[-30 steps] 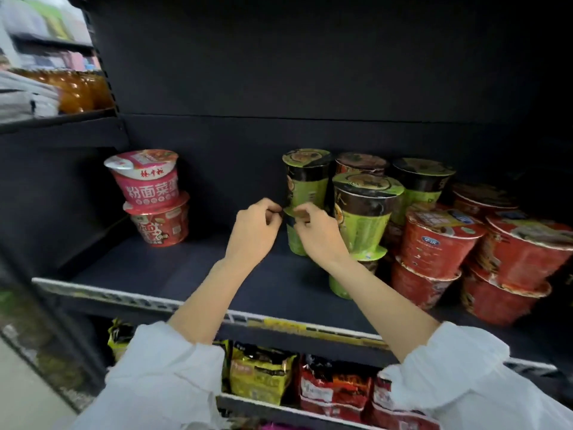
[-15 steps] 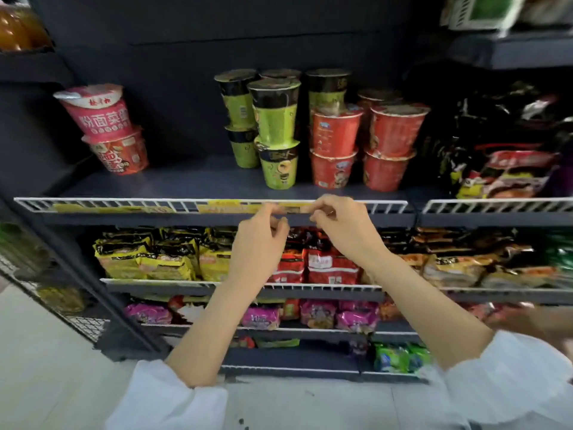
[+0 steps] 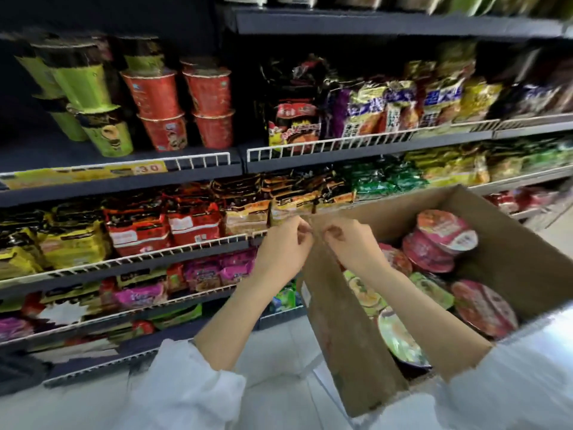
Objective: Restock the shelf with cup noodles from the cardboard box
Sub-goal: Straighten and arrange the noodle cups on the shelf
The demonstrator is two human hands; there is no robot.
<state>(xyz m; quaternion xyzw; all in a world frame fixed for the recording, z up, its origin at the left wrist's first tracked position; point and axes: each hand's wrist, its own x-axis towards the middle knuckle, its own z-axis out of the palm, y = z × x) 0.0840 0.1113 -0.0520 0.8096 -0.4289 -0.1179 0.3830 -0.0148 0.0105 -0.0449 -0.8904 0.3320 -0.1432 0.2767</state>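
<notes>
Cardboard box of cup noodles at lower right, both hands above its near corner.
Left hand and right hand hover at frame centre, fingers curled, fingertips nearly meeting, holding nothing discernible; stacked cups stand on the upper-left shelf.

The person is wearing a white long-sleeved top of soft, loosely hanging fabric. The left sleeve is sitting pushed up toward the elbow, bunching in rounded folds at its edge and leaving the forearm bare. The right sleeve is doing the same, its wide cuff puffing out around the arm. The left hand and right hand are showing bare, wearing no gloves, rings or watch.
</notes>
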